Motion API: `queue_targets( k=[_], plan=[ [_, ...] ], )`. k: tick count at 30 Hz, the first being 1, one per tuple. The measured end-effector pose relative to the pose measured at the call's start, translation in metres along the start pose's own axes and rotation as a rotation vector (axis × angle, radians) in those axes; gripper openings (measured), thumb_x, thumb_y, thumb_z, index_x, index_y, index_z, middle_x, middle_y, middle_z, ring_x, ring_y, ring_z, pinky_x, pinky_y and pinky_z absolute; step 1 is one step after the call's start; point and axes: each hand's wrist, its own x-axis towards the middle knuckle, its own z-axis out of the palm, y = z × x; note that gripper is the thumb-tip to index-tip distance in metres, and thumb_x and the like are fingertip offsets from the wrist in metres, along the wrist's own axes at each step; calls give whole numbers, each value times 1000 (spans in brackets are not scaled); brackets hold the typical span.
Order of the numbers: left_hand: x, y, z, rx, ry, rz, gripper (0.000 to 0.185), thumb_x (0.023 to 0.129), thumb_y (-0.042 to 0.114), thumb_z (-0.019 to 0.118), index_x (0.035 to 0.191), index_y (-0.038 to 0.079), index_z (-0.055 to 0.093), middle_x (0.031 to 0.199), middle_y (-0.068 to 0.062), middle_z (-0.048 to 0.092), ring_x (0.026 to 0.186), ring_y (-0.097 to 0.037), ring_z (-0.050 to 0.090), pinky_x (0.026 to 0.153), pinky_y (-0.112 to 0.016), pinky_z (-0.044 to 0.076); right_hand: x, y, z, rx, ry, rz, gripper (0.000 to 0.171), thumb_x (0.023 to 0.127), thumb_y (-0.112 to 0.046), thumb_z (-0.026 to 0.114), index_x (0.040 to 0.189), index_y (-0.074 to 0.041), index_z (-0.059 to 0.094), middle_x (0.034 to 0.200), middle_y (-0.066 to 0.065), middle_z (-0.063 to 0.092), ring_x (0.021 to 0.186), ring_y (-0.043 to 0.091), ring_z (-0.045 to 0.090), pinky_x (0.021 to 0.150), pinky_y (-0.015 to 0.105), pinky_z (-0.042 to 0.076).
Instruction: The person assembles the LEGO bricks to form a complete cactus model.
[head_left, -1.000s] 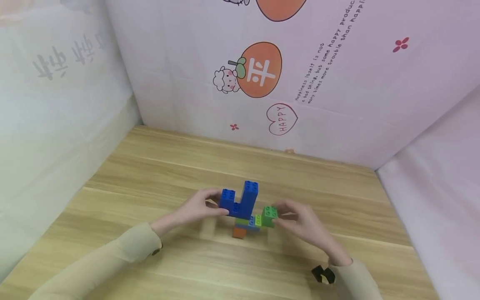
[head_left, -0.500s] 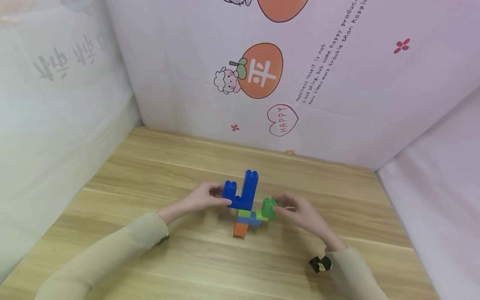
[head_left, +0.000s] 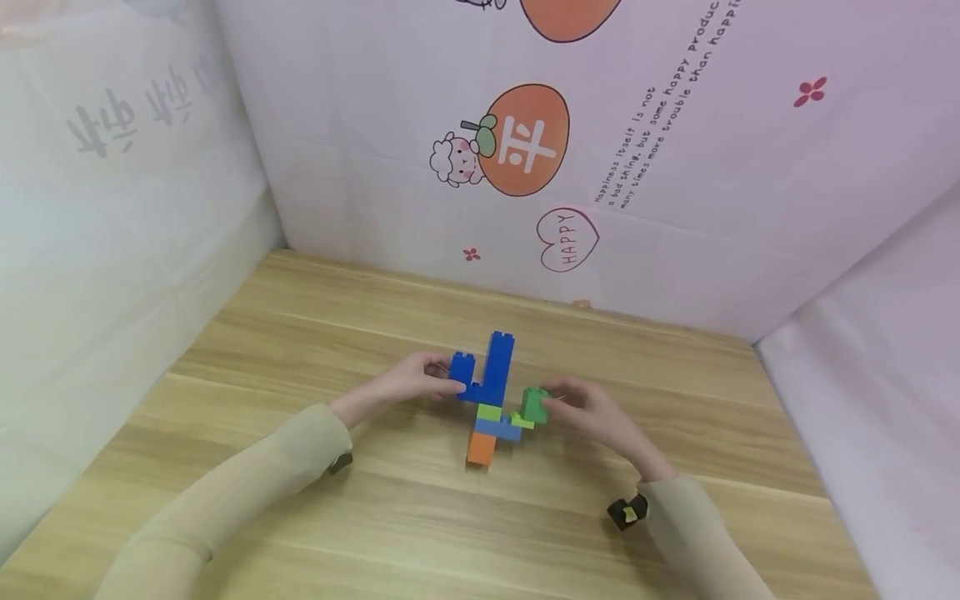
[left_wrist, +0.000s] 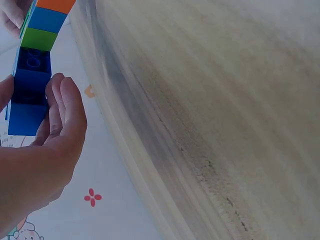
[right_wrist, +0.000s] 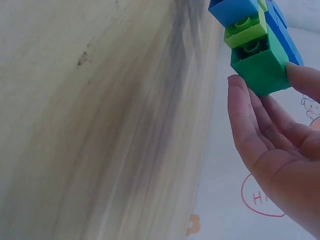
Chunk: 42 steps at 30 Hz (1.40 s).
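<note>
A brick structure stands at the middle of the wooden table (head_left: 300,350): an orange brick (head_left: 481,447) at the base, then a light blue one (head_left: 498,428), a light green one (head_left: 489,412) and an L-shaped stack of dark blue bricks (head_left: 491,375) on top. My left hand (head_left: 448,381) grips the dark blue bricks (left_wrist: 27,95) from the left, fingers (left_wrist: 67,110) curled against them. A dark green brick (head_left: 535,403) sits on a lime piece (head_left: 521,422) at the structure's right side. My right hand (head_left: 552,402) pinches that green brick (right_wrist: 260,62) between thumb and fingers.
Printed pink panels (head_left: 600,150) wall the table at the back and right, and a pale panel (head_left: 112,208) closes the left side. Bare wood lies in front of and around the structure. A small black strap piece (head_left: 626,512) sits at my right wrist.
Both hands have carried the brick structure a little farther from me toward the back wall. Their grips on the blue and green bricks are the same.
</note>
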Motion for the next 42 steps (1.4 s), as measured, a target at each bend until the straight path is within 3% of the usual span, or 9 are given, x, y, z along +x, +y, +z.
queue_targets(
  k=[12,19,33,42],
  plan=[
    [13,-8,-2,-5,10,-38,59,89,30,74,132,-4,53,117,-18,69,95,-19,70,85,-32,62,11,8,2,98,-47,83,46,100,-34,58,133,-2,55,128,20,64,105,23,68,88,32,61],
    [17,-10,0,-72,5,-103,56,89,26,74,131,-4,52,116,-18,70,93,-20,70,86,-32,62,17,15,6,134,-51,100,46,101,-31,56,134,2,53,129,24,62,105,27,69,88,35,62],
    [19,-10,1,-77,21,-166,63,90,26,72,137,-7,46,117,-18,68,86,-18,69,82,-30,62,22,18,14,133,-43,145,46,101,-27,57,136,2,51,134,24,58,116,36,64,91,36,61],
    [20,-13,1,-52,15,-183,61,91,26,71,136,-7,46,115,-17,68,83,-16,67,77,-28,62,19,19,16,134,-44,124,42,100,-21,58,132,6,53,132,27,58,116,37,65,92,36,61]
  ],
)
